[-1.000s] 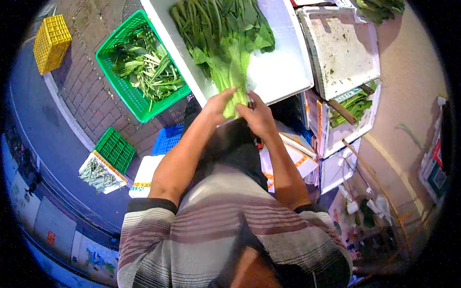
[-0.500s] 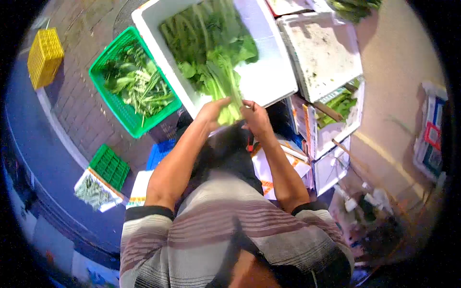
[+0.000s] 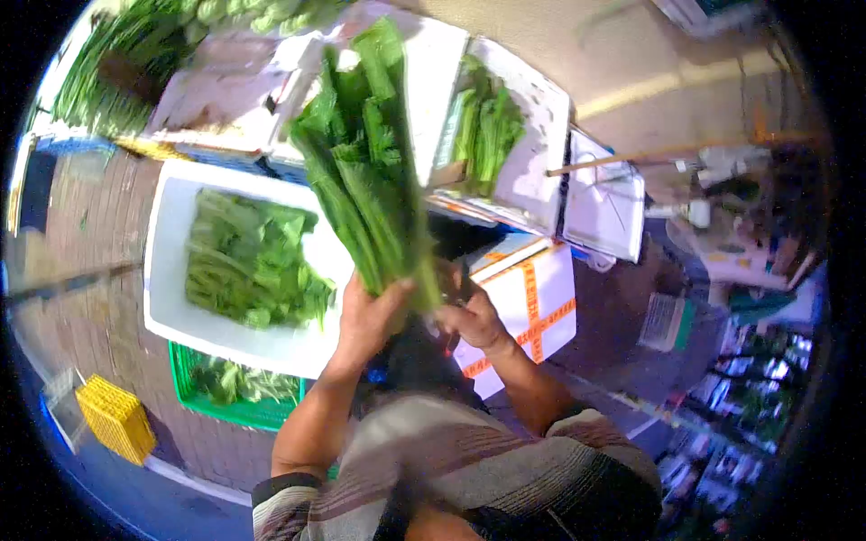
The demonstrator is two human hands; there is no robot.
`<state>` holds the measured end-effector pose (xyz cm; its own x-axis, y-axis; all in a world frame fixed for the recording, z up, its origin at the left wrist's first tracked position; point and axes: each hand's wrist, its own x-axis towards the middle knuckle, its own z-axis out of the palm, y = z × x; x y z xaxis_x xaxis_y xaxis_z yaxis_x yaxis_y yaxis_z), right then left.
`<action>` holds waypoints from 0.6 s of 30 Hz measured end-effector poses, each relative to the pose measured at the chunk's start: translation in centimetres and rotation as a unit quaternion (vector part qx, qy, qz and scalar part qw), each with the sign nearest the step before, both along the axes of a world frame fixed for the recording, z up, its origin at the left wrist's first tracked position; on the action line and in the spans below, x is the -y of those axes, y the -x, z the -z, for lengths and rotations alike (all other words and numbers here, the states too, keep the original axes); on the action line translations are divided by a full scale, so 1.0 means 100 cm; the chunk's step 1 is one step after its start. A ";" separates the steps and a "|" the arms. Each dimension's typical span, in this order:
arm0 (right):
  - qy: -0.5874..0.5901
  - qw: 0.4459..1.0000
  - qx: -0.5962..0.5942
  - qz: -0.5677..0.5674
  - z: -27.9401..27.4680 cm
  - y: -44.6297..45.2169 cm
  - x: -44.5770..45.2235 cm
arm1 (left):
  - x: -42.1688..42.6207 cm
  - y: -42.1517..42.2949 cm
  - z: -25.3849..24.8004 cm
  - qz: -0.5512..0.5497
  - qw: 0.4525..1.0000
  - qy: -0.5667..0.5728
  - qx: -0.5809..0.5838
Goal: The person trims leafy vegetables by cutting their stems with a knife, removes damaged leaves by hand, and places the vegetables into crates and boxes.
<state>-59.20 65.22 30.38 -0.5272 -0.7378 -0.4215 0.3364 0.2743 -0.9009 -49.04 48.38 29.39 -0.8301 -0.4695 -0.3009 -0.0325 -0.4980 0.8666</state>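
A bunch of leafy green vegetables (image 3: 361, 171) with long stalks is raised in front of me, its leaves pointing away. My left hand (image 3: 372, 317) is closed around the stalks near their cut end. Beside the same end is my right hand (image 3: 476, 317), fingers curled, its thumb close to the stalk bases. Something dark shows at its fingers, too blurred to name. Left of the bunch, a white foam box (image 3: 162, 270) holds more leafy greens (image 3: 257, 261).
A green basket (image 3: 239, 413) of loose leaves and trimmings stands below the foam box. Farther left is a yellow crate (image 3: 117, 419). White boxes, one with green stalks (image 3: 487, 126), line the far side. A taped white box (image 3: 532, 311) sits right of my hands.
The view has turned rightward. The bunch was low over the foam box's near edge; now both hands have it raised beside the box, leaves pointing up and away.
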 end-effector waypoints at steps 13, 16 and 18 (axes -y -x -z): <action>-0.007 0.952 -0.041 0.302 0.117 0.251 -0.127 | -0.129 0.367 0.163 0.242 0.952 0.184 0.044; -0.102 0.950 -0.059 0.289 0.188 0.298 -0.140 | -0.145 0.415 0.239 0.266 0.917 0.278 0.107; -0.167 0.937 -0.075 0.296 0.285 0.325 -0.161 | -0.148 0.424 0.269 0.304 0.902 0.249 0.178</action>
<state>-91.74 81.28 1.89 -0.8743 -0.1362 -0.4660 0.3961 0.3550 -0.8468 -91.45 63.16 2.45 -0.8720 -0.1098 -0.4770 -0.4890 0.1546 0.8585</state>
